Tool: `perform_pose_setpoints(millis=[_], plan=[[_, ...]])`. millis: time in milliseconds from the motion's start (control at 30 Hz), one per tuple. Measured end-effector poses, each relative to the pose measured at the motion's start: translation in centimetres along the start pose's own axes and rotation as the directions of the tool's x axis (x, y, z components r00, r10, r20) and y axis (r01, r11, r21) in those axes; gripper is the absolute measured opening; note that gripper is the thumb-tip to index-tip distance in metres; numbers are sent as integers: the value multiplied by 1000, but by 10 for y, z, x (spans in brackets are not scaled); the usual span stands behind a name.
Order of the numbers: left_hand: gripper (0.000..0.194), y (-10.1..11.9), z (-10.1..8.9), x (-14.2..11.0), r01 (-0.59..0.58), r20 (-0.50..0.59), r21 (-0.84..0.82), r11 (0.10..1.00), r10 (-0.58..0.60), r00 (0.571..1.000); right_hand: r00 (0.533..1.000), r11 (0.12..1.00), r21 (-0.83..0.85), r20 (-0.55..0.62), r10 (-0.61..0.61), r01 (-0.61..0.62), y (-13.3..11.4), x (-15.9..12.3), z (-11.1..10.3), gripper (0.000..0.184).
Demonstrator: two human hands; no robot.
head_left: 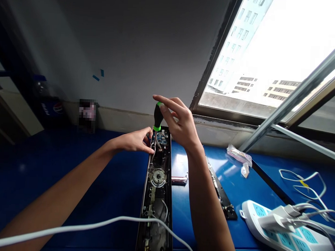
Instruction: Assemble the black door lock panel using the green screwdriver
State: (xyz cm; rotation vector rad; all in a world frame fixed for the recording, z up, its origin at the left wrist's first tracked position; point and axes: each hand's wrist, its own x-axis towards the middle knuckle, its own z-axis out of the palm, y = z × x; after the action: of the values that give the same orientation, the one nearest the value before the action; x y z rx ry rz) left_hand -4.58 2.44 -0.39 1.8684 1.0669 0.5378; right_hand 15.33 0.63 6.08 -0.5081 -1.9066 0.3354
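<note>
On the blue bench [179, 210] lay a long open case [159, 193]. The right hand [181, 124] gripped a screwdriver [157, 118], nearly upright by the circuit board [161, 139]; the left hand [134, 140] curled at the case's left rim, whether pinching it I couldn't tell.

Pepsi logo [58, 107] on dark bottle [48, 101]

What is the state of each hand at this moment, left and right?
Left hand: partly curled at the long black case's left rim; grip cannot be told.
Right hand: closed, holding the screwdriver by its handle.
</note>
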Motion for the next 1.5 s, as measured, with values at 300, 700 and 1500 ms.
perform_pose_setpoints(millis=[300,700,1500], plan=[[78,-1,-2,0,10,-13,20,1000,-10,1000,999,1000,21,-34,-20,21,2,-1,-3,27],[90,-2,-2,1,7,-8,11,1000,-7,1000,998,1000,8,-66,-22,23,-2,0,5,29],[79,-4,-2,1,-7,5,-18,1000,7,1000,999,999,-52,42,19,-17,1,-3,1,32]])
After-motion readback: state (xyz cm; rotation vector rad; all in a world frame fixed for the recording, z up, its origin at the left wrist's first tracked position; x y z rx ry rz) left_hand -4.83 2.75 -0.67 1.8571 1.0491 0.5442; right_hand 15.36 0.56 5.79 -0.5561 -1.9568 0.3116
